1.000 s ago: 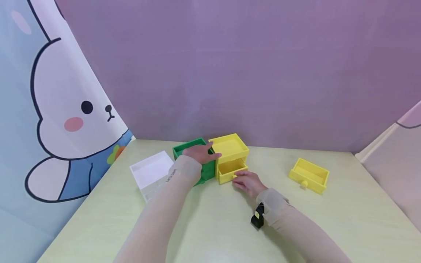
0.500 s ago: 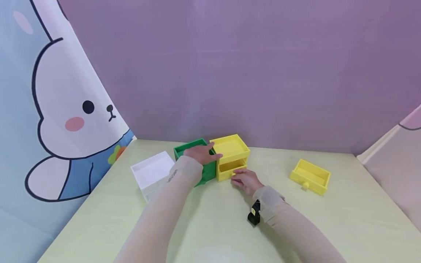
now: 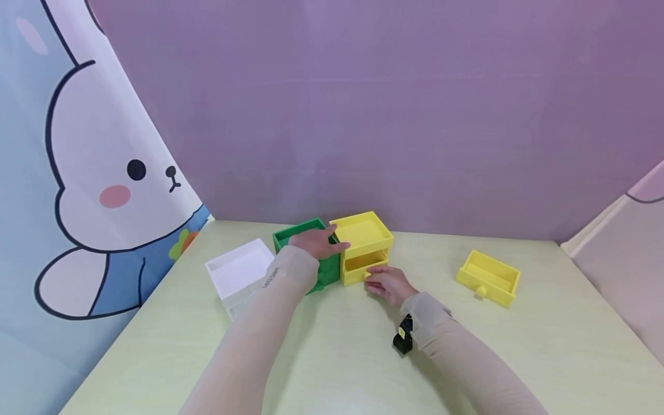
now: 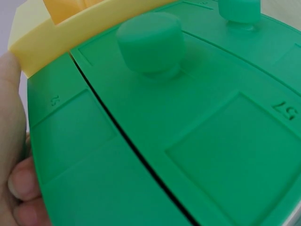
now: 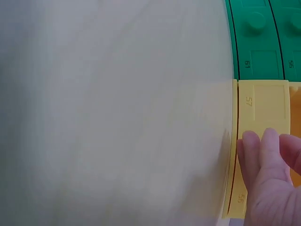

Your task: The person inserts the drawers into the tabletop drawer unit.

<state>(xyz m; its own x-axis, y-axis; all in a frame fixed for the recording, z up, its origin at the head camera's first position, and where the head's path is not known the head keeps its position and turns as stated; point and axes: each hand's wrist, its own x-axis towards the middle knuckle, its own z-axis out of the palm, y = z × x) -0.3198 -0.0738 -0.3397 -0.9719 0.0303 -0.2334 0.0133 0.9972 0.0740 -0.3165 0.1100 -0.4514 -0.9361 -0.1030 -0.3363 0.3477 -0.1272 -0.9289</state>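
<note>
My left hand [image 3: 313, 243] lies over the top of a green drawer cabinet [image 3: 328, 270], thumb and forefinger spread to the left edge of a yellow cabinet [image 3: 365, 229] standing against it. In the left wrist view, fingertips [image 4: 24, 179] show at the green cabinet's edge. My right hand [image 3: 391, 285] pinches the small knob [image 3: 368, 275] of the yellow cabinet's lower drawer [image 3: 355, 277]. That drawer sits nearly flush, beneath a vacant upper slot. Fingers hide the knob in the right wrist view, where the drawer front [image 5: 268, 101] bears 57.
A loose yellow drawer [image 3: 490, 275] with a round knob lies to the right on the pale table [image 3: 337, 351]. At the left stands a white cabinet [image 3: 241, 268], partly behind the left forearm. A purple curtain [image 3: 363, 115] hangs behind the table.
The lower yellow drawer has slid inward from a slightly pulled-out position, with my right hand moving alongside it. My left hand stays where it was.
</note>
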